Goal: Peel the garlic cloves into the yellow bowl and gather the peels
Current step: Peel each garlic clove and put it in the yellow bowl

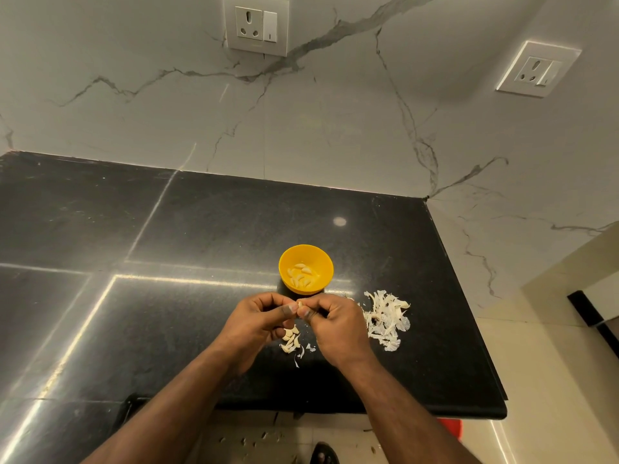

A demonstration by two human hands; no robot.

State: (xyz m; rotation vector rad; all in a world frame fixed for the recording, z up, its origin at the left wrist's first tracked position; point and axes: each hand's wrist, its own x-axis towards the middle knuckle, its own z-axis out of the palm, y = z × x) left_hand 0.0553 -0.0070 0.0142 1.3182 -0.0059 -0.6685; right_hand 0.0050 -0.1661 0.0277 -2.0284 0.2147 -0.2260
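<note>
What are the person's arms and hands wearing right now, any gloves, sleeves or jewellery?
Nothing is visible on them. The left hand and right hand are bare, with no gloves and no rings that I can see. Both forearms are uncovered up to the frame edge: no sleeves, watch or bracelet show.

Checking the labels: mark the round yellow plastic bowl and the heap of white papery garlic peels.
Round yellow plastic bowl (323,262), head view, inner right wall.
Heap of white papery garlic peels (388,318), head view, heap's middle.
</note>
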